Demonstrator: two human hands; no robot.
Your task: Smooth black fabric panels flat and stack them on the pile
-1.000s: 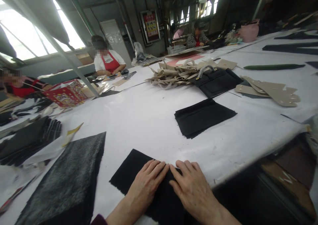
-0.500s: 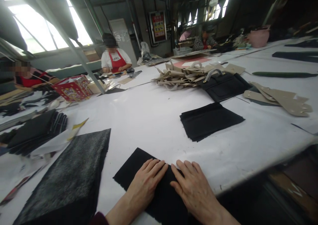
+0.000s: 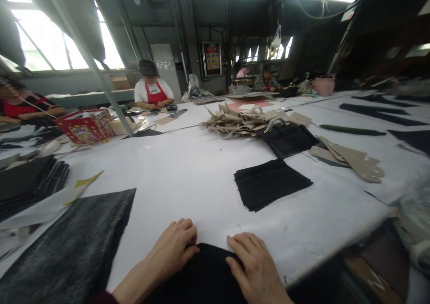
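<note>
A black fabric piece (image 3: pixel 204 277) lies on the white tabletop in front of me, its lower part cut off by the bottom of the view. With fingers curled and thumb pressed in, my left hand (image 3: pixel 174 248) pinches the piece at its upper left corner. My right hand (image 3: pixel 255 263) rests over the upper right edge, fingers stretched out and thumb apart on the fabric. Beyond the hands lies a stack of black fabric pieces (image 3: pixel 270 183). Larger dark sheets (image 3: pixel 77 241) with a mottled grey top lie to the left.
A black bag panel with handle (image 3: pixel 289 138) lies near a heap of beige pieces (image 3: pixel 231 122). Beige straps (image 3: pixel 352 158) are at the right. A red patterned bag (image 3: pixel 82 127) stands beside a slanted pole (image 3: pixel 101 78). Co-workers (image 3: pixel 154 87) sit along the far side.
My left hand has gone from lying flat on the black fabric to pinching its corner. The fabric has turned and shifted toward me. The camera view has tilted up.
</note>
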